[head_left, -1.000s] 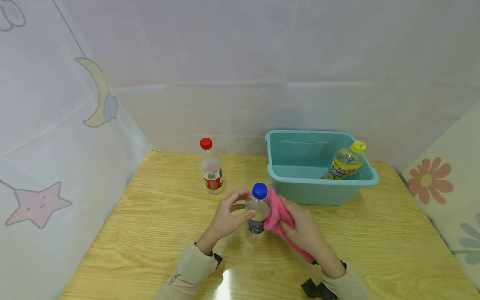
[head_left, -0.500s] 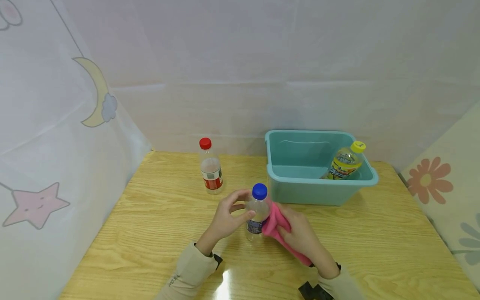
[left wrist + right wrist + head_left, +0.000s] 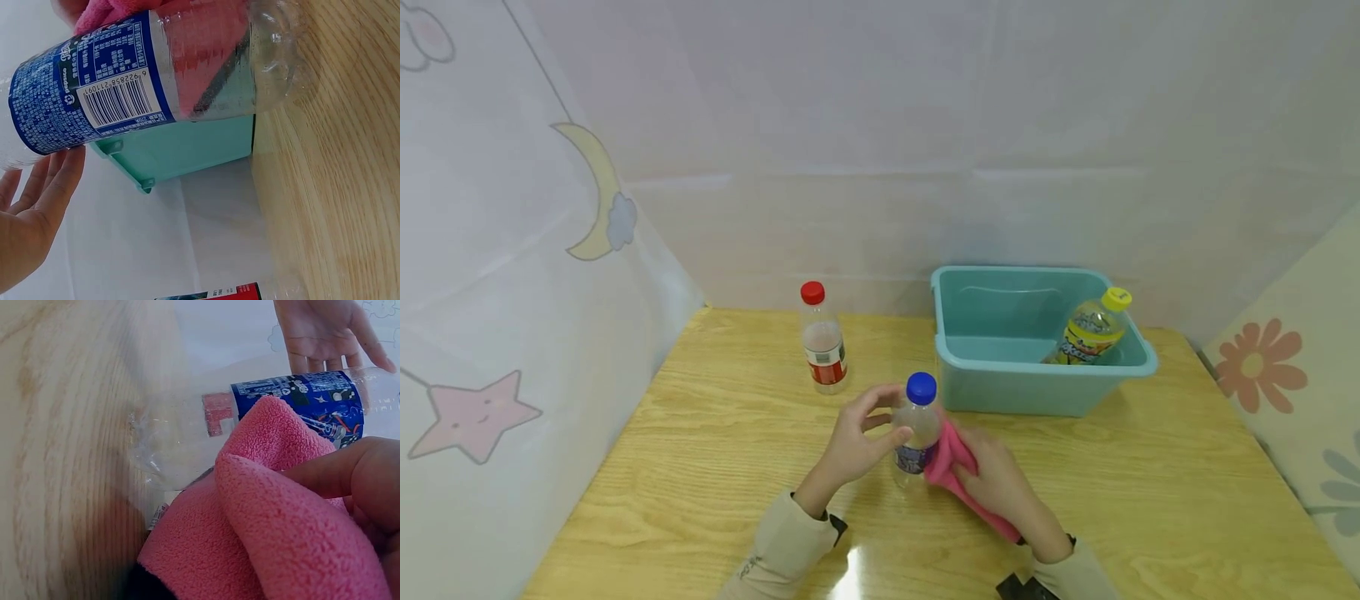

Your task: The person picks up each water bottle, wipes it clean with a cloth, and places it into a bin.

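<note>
The right hand pinches the cloth against the blue-capped bottle, upright on the table; the left hand curls thumb and fingers round its upper part. Too hard a rub could spin or tip it, perhaps into the red-capped bottle beyond, left of the tub.

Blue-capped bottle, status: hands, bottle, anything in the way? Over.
Left hand holds bottle; right hand grips pink cloth against it. Bottle upright on table, capped. Nothing seen blocking; bin stands beyond.
</note>
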Action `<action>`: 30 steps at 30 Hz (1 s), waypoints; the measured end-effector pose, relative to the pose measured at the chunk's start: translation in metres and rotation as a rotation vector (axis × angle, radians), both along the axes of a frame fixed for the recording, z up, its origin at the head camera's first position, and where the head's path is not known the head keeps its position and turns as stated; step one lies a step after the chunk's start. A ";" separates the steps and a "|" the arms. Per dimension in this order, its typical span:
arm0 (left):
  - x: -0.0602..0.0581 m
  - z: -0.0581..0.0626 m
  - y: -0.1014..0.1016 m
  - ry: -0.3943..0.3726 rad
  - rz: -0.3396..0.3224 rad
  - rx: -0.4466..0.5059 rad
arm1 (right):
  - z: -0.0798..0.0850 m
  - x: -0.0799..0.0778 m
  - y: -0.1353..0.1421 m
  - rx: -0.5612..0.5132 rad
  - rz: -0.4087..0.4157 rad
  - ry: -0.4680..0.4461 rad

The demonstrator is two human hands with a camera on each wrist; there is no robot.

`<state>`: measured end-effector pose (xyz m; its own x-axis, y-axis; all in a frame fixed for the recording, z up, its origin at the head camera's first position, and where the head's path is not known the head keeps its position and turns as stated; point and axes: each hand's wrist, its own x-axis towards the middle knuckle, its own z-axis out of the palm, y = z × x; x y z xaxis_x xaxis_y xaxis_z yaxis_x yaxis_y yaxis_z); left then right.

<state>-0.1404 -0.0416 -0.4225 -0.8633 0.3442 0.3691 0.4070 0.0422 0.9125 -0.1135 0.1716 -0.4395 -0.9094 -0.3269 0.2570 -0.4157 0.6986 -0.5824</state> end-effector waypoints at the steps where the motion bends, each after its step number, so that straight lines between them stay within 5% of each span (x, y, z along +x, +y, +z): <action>1: 0.000 0.000 0.000 -0.001 0.002 -0.001 | 0.000 0.000 0.000 0.005 0.001 0.002; 11: 0.004 0.004 0.002 -0.036 0.003 -0.026 | -0.010 -0.003 0.001 0.057 -0.029 -0.071; 18: 0.017 0.029 0.002 -0.025 0.003 -0.074 | -0.013 0.001 0.001 0.085 -0.025 -0.061; 30: 0.020 0.034 0.002 0.038 -0.003 -0.067 | -0.023 0.001 0.005 0.105 0.007 -0.060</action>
